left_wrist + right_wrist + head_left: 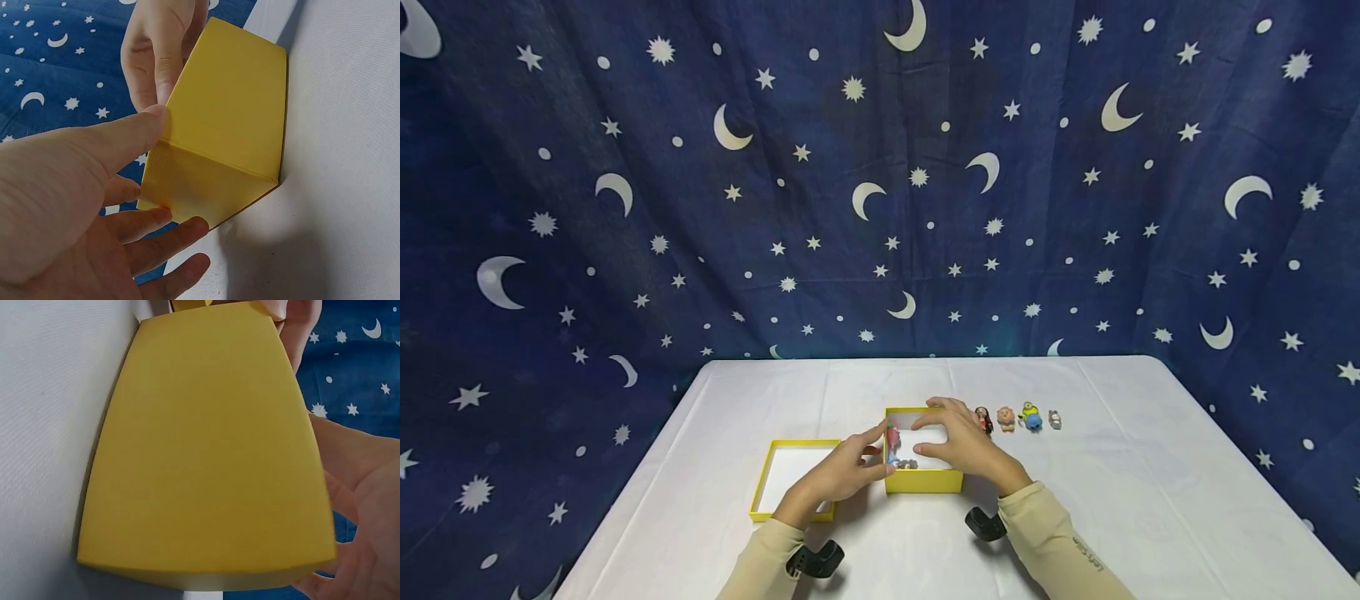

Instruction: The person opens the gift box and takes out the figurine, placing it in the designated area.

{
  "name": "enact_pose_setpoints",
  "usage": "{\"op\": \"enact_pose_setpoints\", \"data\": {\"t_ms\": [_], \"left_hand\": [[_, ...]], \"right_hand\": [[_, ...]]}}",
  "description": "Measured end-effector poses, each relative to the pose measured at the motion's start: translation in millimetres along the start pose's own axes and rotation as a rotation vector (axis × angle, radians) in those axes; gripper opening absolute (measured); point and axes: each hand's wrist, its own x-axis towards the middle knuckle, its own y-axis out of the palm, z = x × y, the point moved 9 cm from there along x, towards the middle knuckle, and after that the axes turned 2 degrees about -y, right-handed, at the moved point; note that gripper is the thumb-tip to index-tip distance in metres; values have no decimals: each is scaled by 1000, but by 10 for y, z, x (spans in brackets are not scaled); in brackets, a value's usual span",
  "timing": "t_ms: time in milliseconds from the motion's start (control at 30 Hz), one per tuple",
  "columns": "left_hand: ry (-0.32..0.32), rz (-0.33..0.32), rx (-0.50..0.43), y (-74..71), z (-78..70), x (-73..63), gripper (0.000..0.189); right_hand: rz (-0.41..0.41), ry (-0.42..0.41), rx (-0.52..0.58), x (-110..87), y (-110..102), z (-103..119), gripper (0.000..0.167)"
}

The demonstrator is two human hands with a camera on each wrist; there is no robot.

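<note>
An open yellow box (925,482) with a white inside stands on the table. My left hand (842,471) is at its left side, thumb at the near left corner of the rim and the other fingers spread along the outer wall. My right hand (958,437) arches over the right rim, with thumb and index finger apart above the inside and nothing visible between them. In the box, along the left, lie a pink figurine (892,437) with a bit of green, and small grey toys (907,464) near the front wall.
Left of the box lies a shallow yellow lid (801,441), white inside up, partly behind my left hand. Right of the box stand a dark-haired doll in red (983,420), a pink curly figurine (1006,418), a Minion figurine (1032,417) and a small grey figurine (1055,419).
</note>
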Motion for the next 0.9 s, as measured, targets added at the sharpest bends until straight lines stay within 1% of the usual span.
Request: {"op": "enact_pose_setpoints", "data": {"t_ms": [133,300,533,900], "left_hand": [[2,5,6,6,2,-6,74],[6,5,11,5,-3,1,74],[14,-2,8,-1,-16,8,74],[1,4,-13,16,-12,8,74]], "right_hand": [[17,-30,-7,1,51,24,29],[51,-55,-47,9,138,50,28],[86,-41,-88,29,173,76,21],[144,-21,-183,49,206,71,9]]}}
